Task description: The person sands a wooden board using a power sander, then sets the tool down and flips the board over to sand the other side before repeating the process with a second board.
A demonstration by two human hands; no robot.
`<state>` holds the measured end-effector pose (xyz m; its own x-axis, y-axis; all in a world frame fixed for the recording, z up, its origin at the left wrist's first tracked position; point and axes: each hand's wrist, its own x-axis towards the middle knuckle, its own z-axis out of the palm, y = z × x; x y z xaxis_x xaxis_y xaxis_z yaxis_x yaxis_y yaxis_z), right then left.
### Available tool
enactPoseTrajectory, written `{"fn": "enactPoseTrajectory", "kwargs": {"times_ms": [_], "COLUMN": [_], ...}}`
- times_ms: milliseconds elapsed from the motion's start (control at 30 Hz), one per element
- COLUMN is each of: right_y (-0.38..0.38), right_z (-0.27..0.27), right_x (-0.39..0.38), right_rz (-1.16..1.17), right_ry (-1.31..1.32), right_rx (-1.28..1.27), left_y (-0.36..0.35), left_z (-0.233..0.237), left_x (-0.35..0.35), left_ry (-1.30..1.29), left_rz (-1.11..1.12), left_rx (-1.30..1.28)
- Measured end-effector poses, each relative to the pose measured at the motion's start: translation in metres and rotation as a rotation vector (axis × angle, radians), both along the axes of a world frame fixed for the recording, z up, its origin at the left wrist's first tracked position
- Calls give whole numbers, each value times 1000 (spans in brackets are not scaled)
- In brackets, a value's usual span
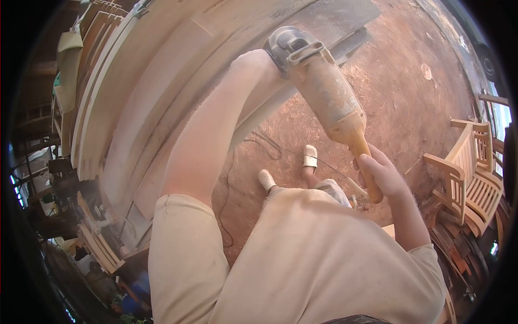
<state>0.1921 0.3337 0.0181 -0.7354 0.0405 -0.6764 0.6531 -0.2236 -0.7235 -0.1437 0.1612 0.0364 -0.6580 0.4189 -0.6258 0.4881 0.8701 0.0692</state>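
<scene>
A dusty angle grinder slants across the upper middle of the view, its metal head at the top and its yellowish rear handle pointing down to the right. My right hand is wrapped round that rear handle. Up at the head, my left hand grips the grinder from the left side; its fingers are mostly hidden behind the wrist and the tool. Beneath the head lies the edge of a pale wooden board. The disc itself is hidden, so contact with the wood cannot be made out.
Long boards stand stacked at the left. A slatted wooden chair stands at the right, above curved wood pieces. A dark power cord trails over the reddish dirt floor near my light clogs.
</scene>
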Motion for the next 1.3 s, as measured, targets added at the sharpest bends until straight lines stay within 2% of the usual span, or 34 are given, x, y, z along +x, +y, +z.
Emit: {"fn": "enactPoseTrajectory", "kwargs": {"times_ms": [100,233,300,367,500,700,867,1033,1233,1300], "right_y": [15,9,3,-11,-35,-88,-162,-238,-351,-388], "right_z": [-2,-17,-24,-31,-40,-38,-30,-52,-54,-54], "right_x": [-3,-5,-5,-5,10,24,5,-31,-74,-75], "right_rz": [-46,-153,-165,-236,-248,-6,274,549,781,804], "right_ry": [43,55,60,71,41,2,-50,-20,6,4], "right_rx": [10,27,36,-42,-72,-71,-102,-98,-109,-114], "left_y": [49,80,82,78,49,-92,-250,-392,-531,-567], "left_z": [-53,-42,-30,-34,-51,-40,-36,-32,-48,-53], "left_x": [-39,-40,-24,-13,-9,29,70,111,143,155], "left_ry": [80,118,285,414,372,233,170,213,333,285], "left_rz": [-124,-137,25,22,58,163,487,724,1044,1106], "left_rx": [-27,-19,211,321,334,255,237,171,65,-31]}}
